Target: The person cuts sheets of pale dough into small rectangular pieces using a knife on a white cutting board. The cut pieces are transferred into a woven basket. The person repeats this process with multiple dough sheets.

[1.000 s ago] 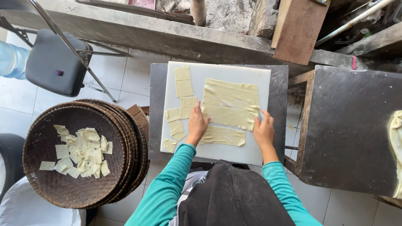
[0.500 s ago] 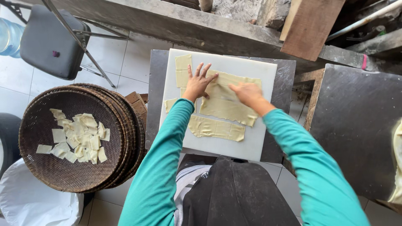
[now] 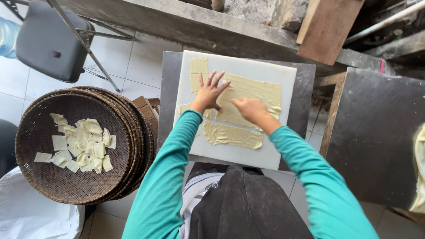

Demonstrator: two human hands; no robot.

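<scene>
**Two hands flat on dough, head view**

Two hands on the white cutting board (image 3: 274,73), mid scene. Left hand (image 3: 210,94): fingers spread apart, palm down, gripping nothing, pressing the left edge of the large dough sheet (image 3: 256,95). Right hand (image 3: 250,108): also flat on that sheet, fingers together, nothing clasped. Approx 4 other dough pcs on board: 2 squares (image 3: 198,65) at far left, 1 long strip (image 3: 232,135) near side, 1 bit partly under left wrist. Left of board: stack of woven trays (image 3: 66,181), approx 20 cut squares (image 3: 82,144) in top one. 1 grey chair (image 3: 48,42) far left.
</scene>
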